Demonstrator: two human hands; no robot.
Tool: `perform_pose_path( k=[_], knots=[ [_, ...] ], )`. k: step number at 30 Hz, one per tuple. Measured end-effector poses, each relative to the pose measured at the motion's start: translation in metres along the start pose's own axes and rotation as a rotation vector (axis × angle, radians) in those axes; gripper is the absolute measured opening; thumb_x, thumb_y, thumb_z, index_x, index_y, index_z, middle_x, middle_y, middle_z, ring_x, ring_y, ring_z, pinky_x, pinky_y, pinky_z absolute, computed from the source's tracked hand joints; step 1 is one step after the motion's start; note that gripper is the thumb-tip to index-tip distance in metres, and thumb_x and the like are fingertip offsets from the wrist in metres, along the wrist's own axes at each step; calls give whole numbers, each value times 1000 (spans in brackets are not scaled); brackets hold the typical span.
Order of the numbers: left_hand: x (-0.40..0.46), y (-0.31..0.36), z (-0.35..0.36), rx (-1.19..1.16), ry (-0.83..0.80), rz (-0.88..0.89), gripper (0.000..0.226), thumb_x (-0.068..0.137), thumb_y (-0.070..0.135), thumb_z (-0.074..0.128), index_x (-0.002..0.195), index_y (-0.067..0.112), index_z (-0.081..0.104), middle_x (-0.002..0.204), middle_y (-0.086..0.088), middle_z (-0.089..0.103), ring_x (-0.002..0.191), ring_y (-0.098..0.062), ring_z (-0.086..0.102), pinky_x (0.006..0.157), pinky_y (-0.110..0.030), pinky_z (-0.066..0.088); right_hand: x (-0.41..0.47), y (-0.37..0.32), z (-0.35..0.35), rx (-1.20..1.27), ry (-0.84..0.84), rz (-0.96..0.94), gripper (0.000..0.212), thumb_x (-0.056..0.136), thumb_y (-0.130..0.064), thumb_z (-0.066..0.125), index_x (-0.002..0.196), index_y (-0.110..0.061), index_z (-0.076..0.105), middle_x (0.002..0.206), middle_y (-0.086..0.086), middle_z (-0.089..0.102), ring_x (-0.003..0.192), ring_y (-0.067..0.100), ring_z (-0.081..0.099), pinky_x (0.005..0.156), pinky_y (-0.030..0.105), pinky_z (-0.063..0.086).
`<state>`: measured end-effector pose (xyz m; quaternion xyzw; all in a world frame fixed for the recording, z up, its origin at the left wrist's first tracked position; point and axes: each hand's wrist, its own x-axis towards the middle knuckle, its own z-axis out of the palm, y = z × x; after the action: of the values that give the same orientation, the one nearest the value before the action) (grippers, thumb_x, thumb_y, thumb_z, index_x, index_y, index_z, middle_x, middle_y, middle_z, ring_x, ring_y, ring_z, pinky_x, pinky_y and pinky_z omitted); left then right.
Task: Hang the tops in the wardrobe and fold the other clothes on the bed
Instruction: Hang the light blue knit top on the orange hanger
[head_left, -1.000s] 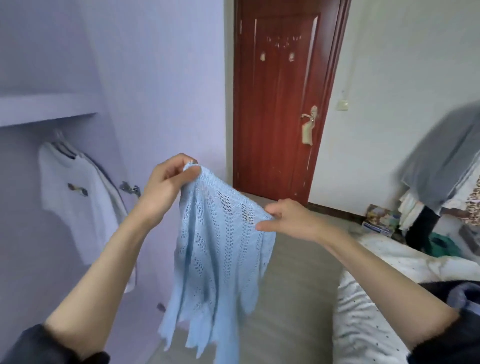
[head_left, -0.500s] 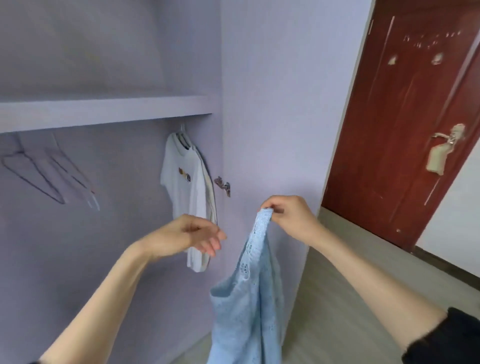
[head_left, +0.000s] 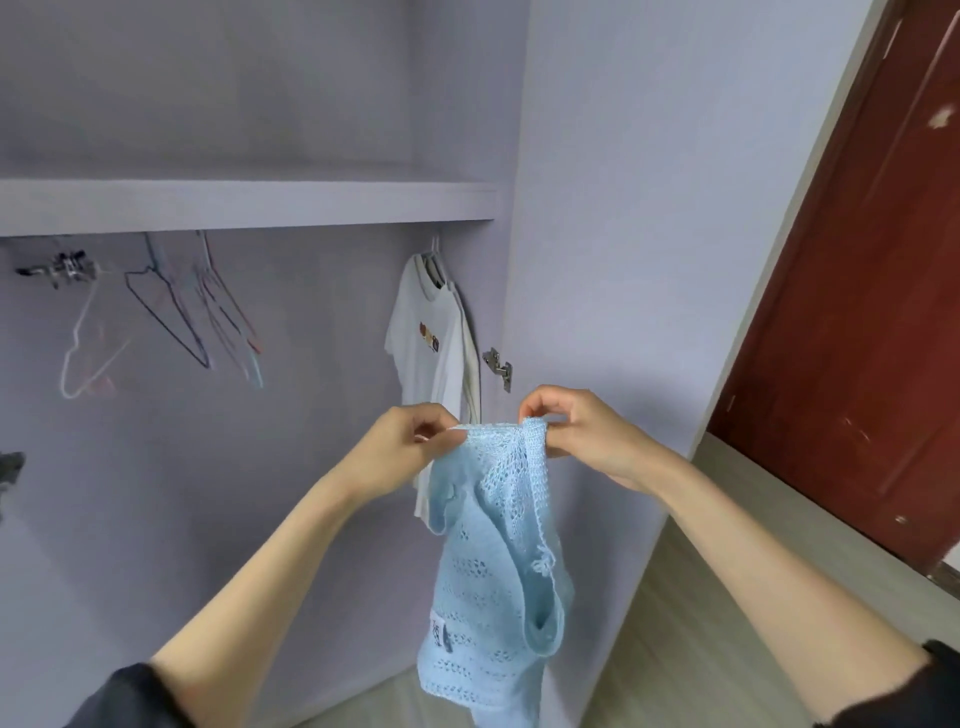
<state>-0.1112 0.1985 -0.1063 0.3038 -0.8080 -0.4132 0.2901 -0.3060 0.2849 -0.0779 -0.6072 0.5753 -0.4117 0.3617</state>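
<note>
A light blue knit top (head_left: 493, 566) hangs from both my hands in front of the open wardrobe (head_left: 249, 202). My left hand (head_left: 400, 441) pinches its upper edge on the left, and my right hand (head_left: 576, 426) pinches the same edge on the right. The top droops down between my forearms, with a small label showing near its lower left. Inside the wardrobe a white T-shirt (head_left: 428, 343) hangs at the right end of the rail. Several empty wire hangers (head_left: 197, 312) hang to the left under the shelf.
The lilac wardrobe side panel (head_left: 613, 208) stands just right of my hands, with a metal hinge (head_left: 498, 366) on its inner edge. A dark red door (head_left: 872, 291) is at the far right. Pale wood floor (head_left: 691, 597) runs below it.
The view has swung left into the wardrobe. My left hand, free half a second ago, now pinches the blue top's upper edge beside my right hand, and the top is held higher.
</note>
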Motion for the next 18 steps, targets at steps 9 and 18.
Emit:
perform_pose_path(
  k=[9, 18],
  knots=[
    [-2, 9, -22, 167, 116, 55, 16, 97, 14, 49, 86, 7, 59, 72, -2, 53, 66, -11, 45, 65, -21, 38, 15, 17, 28, 60, -133, 63, 24, 88, 7, 46, 79, -13, 57, 80, 12, 52, 77, 21, 47, 75, 28, 41],
    [-18, 9, -49, 299, 131, 55, 16, 98, 13, 46, 88, 7, 56, 71, -3, 48, 62, -12, 39, 61, -20, 33, 46, 37, 60, -473, 140, -131, 30, 85, -22, 67, 77, -24, 39, 65, -9, 41, 56, 6, 36, 50, 18, 30]
  ],
)
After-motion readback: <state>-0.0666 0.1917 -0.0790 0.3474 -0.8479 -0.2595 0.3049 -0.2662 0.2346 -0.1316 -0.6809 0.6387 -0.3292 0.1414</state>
